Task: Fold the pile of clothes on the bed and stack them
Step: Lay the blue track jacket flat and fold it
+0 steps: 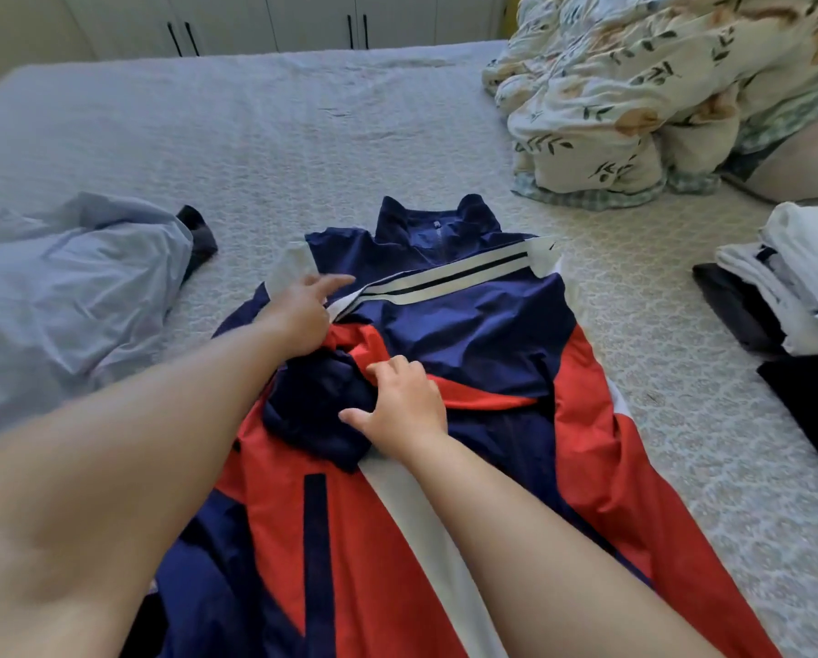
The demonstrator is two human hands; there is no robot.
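Note:
A navy, red and white zip jacket lies spread face up on the bed, collar pointing away from me. My left hand grips fabric near the jacket's left shoulder where the striped sleeve crosses the chest, with its index finger stretched out. My right hand sits at the jacket's middle, fingers curled into the bunched navy and red cloth. A crumpled light blue garment lies to the left. A stack of folded clothes, white on top of dark pieces, sits at the right edge.
A rumpled floral duvet is heaped at the far right, with another person's leg beside it. White wardrobe doors stand beyond the bed. A dark folded piece lies near the stack.

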